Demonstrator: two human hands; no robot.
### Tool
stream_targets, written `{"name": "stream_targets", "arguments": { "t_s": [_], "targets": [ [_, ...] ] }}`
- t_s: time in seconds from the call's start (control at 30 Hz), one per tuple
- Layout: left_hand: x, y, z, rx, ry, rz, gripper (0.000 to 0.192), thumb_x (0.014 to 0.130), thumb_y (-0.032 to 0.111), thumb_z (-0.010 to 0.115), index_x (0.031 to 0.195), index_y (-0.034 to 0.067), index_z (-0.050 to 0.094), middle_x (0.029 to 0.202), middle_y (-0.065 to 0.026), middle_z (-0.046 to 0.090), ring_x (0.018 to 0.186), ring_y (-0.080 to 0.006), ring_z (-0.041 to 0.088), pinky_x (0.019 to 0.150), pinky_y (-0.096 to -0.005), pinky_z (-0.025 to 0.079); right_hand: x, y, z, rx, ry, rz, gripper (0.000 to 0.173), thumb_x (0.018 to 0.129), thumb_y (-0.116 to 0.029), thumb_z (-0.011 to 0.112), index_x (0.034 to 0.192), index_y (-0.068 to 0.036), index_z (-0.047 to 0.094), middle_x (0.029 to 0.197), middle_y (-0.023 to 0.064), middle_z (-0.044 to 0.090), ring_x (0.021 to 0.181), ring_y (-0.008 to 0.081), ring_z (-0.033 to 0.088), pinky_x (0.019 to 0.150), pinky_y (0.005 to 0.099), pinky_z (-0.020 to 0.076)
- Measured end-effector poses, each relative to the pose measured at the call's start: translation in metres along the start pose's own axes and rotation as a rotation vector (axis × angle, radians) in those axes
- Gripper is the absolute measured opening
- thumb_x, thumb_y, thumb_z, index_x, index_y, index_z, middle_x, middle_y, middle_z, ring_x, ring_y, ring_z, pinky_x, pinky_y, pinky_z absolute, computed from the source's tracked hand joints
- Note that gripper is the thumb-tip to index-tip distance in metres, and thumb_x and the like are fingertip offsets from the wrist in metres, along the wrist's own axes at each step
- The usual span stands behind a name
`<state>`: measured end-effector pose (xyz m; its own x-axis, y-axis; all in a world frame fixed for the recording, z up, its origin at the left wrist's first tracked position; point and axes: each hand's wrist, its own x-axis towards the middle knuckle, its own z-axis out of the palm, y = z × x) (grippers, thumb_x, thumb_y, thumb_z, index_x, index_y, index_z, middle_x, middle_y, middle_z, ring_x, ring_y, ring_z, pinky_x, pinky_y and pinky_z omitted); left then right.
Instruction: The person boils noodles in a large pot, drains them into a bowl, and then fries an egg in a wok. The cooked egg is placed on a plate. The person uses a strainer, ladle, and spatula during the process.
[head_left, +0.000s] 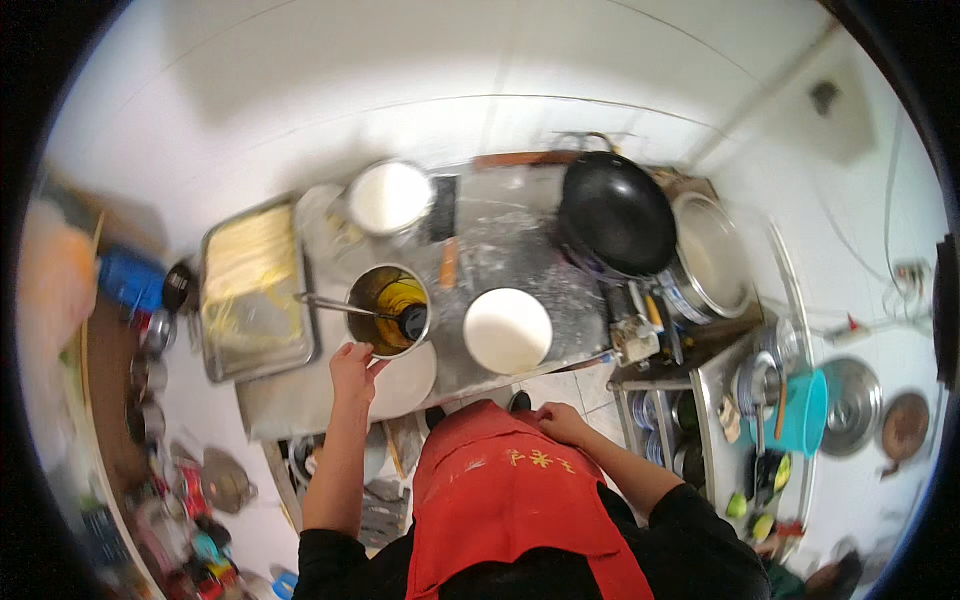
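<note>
My left hand (355, 375) grips the near rim of a metal pot (352, 324) that stands on the worktop. Inside the pot lie yellow oil and a ladle (337, 304), its handle over the left rim. My right hand (561, 423) rests at the red apron (510, 499), fingers curled; whether it pinches the cloth is unclear. Left of the pot, a metal tray (309, 337) holds pale, oily dough strips (251, 244). A round white board or lid (508, 331) lies to the right of the pot, and another pale disc (405, 382) is partly beneath it.
A black wok (619, 214) stands at the back right beside a large metal pot (709, 255). A wooden-handled dough scraper (448, 262) lies on the floury worktop (510, 225). Further right, a steel counter (716, 442) bears a turquoise bucket (802, 412). A person's dark sleeve shows at the lower right.
</note>
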<state>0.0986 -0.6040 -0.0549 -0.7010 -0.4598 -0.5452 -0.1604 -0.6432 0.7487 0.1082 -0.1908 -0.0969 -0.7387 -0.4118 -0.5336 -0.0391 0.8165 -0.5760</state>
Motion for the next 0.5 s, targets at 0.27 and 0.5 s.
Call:
{"name": "stream_targets", "arguments": {
  "t_s": [0.27, 0.5],
  "targets": [
    [0.1, -0.062, 0.072, 0.013, 0.167, -0.033, 0.011, 0.085, 0.003, 0.055, 0.092, -0.006, 0.053, 0.091, -0.0132, 0.059, 0.077, -0.0247, 0.061, 0.068, -0.0399, 0.061, -0.117, 0.144, 0.004, 0.317, 0.295, 0.544, 0.025, 0.076, -0.027, 0.06, 0.087, -0.007, 0.071, 0.09, 0.0153, 0.069, 0.083, 0.0318, 0.067, 0.074, 0.0395, 0.053],
    [0.159, -0.082, 0.075, -0.013, 0.259, 0.074, 0.02, 0.089, 0.013, 0.056, 0.098, -0.005, 0.057, 0.092, -0.0112, 0.059, 0.078, -0.0244, 0.059, 0.067, -0.0342, 0.058, -0.166, 0.349, 0.045, -0.081, 0.195, 0.388, 0.013, 0.076, -0.013, 0.059, 0.078, -0.004, 0.068, 0.077, 0.011, 0.067, 0.066, 0.023, 0.064, 0.062, 0.0348, 0.0538]
  ]
}}
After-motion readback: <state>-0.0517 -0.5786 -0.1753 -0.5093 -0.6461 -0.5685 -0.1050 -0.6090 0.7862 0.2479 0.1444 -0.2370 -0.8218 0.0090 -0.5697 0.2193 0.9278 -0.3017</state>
